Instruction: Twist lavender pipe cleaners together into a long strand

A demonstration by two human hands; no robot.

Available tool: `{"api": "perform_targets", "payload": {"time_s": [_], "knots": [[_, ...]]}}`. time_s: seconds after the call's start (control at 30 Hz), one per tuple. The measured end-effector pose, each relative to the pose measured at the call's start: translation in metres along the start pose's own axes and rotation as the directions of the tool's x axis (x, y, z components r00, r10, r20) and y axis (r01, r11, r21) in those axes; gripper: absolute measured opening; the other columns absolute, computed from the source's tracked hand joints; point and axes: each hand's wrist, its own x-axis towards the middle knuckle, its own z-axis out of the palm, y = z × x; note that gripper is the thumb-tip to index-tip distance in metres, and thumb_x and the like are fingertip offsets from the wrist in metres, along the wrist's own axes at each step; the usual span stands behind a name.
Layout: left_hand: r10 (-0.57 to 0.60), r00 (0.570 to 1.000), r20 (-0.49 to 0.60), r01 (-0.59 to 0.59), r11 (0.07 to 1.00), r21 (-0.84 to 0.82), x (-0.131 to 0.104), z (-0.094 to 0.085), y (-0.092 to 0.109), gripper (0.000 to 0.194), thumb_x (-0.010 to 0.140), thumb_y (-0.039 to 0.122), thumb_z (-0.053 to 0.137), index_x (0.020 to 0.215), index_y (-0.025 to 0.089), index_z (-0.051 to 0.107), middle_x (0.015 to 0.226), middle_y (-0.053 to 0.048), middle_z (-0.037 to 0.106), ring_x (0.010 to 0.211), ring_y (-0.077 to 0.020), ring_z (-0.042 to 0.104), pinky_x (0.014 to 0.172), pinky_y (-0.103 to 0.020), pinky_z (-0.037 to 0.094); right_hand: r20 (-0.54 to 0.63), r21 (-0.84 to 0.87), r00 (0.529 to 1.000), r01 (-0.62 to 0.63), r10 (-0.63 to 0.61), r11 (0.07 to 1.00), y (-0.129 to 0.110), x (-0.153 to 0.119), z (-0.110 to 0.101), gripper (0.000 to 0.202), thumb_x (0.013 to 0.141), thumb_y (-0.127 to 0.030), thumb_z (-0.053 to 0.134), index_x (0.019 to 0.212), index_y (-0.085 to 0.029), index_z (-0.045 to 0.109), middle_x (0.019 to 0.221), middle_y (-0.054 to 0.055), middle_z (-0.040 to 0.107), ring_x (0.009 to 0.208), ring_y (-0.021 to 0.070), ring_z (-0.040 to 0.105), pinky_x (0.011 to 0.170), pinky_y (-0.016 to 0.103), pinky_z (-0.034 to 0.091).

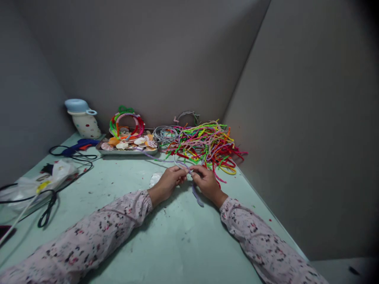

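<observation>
Both my hands meet over the middle of the pale green table. My left hand [171,180] pinches a lavender pipe cleaner [160,159], whose one length runs off to the upper left toward the tray. Close beside it, my right hand [207,182] pinches the same pipe cleaner, and a lavender end [196,196] hangs below the fingers. A thin pale wire seems to rise between the hands, partly hidden by the fingers. Just behind my left hand lies a whitish shell-like piece [155,179].
A metal tray [127,152] of shells holds several colourful pipe-cleaner rings [114,126]. Right of it are a grey wire coil [166,135] and a heap of pipe cleaners [207,140]. At left stand a bottle [85,125], black cables [47,209] and a plastic bag [63,171]. Grey walls enclose the table.
</observation>
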Motion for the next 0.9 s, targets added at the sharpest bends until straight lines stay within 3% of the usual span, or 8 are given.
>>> {"api": "perform_targets", "payload": {"time_s": [0.2,0.4,0.57,0.77,0.9], "knots": [[0.018,1.0,-0.011,-0.019,0.995,-0.102,0.002,-0.003,0.002,0.022,0.074,0.034,0.066,0.077,0.014,0.058,0.065,0.0,0.056,0.054,-0.0069,0.049,0.05,-0.017,0.037,-0.071,-0.006,0.997,0.037,-0.037,0.999,0.002,0.0,-0.001,0.022,0.083,-0.017,0.054,0.097,-0.021,0.071,0.085,0.003,0.066,0.079,0.0165,0.06,0.076,0.03,0.046],[0.016,0.983,-0.182,-0.066,0.96,-0.272,0.009,-0.01,0.007,0.013,0.076,0.026,0.055,0.075,0.013,0.056,0.06,0.0,0.057,0.048,-0.0074,0.048,0.046,-0.018,0.037,-0.081,0.07,0.996,0.032,-0.026,0.997,0.01,-0.002,-0.002,0.019,0.083,-0.019,0.055,0.094,-0.02,0.07,0.082,0.002,0.063,0.075,0.0162,0.058,0.072,0.029,0.045],[0.007,0.965,-0.261,-0.08,0.959,-0.271,0.014,-0.016,0.009,0.021,0.076,0.026,0.051,0.081,0.009,0.063,0.055,0.002,0.053,0.042,-0.0056,0.045,0.041,-0.016,0.033,-0.051,0.107,0.995,0.086,-0.081,0.991,0.007,-0.003,-0.004,0.016,0.081,-0.018,0.056,0.088,-0.02,0.07,0.073,0.001,0.058,0.071,0.0156,0.055,0.07,0.029,0.043],[0.07,0.955,-0.288,-0.135,0.968,-0.213,0.019,-0.021,0.003,0.018,0.073,0.028,0.057,0.063,0.013,0.055,0.052,0.003,0.05,0.042,-0.0056,0.043,0.04,-0.018,0.031,-0.036,0.179,0.996,0.081,-0.076,0.98,0.008,-0.004,-0.007,0.015,0.08,-0.019,0.056,0.087,-0.02,0.07,0.072,0.001,0.056,0.07,0.0158,0.054,0.069,0.029,0.042],[0.11,0.955,-0.276,-0.159,0.974,-0.163,0.02,-0.024,0.001,0.02,0.073,0.029,0.058,0.061,0.014,0.053,0.054,0.002,0.052,0.042,-0.0053,0.043,0.041,-0.018,0.031,-0.031,0.219,0.999,0.038,-0.032,0.975,0.012,-0.005,-0.007,0.016,0.08,-0.019,0.056,0.087,-0.021,0.07,0.072,0.0,0.057,0.07,0.0156,0.054,0.068,0.029,0.043]]}}
